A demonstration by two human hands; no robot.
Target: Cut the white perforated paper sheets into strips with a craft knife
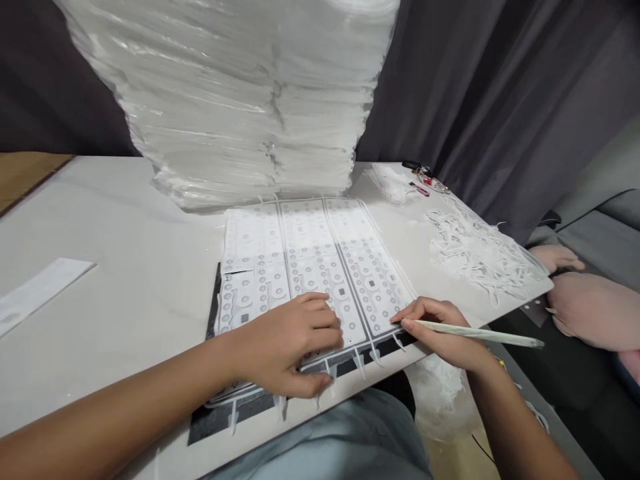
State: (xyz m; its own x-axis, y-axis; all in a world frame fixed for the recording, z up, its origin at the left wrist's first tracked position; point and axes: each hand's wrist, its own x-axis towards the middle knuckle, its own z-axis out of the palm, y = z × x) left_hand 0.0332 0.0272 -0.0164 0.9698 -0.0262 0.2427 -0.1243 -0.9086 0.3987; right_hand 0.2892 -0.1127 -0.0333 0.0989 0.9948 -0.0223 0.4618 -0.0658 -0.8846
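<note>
A white sheet (305, 247) printed with grey circles and panels lies on a black mat (200, 423) near the table's front edge. Translucent strips hang from the sheet's near edge. My left hand (295, 340) rests palm down on its lower middle, fingers spread and holding nothing. At the sheet's lower right corner, my right hand (440, 330) is closed around a slim pale pen-like tool (485, 333). The tool's dark tip is down by the sheet's edge, and its long end points right. What kind of tool it is cannot be made out.
A tall stack of plastic-wrapped white sheets (250, 100) stands behind the work. Thin white offcut strips (475, 247) are heaped to the right, with small tools (425, 177) beyond. A folded white paper (43, 293) lies left. Below the table hangs a clear bag (440, 393).
</note>
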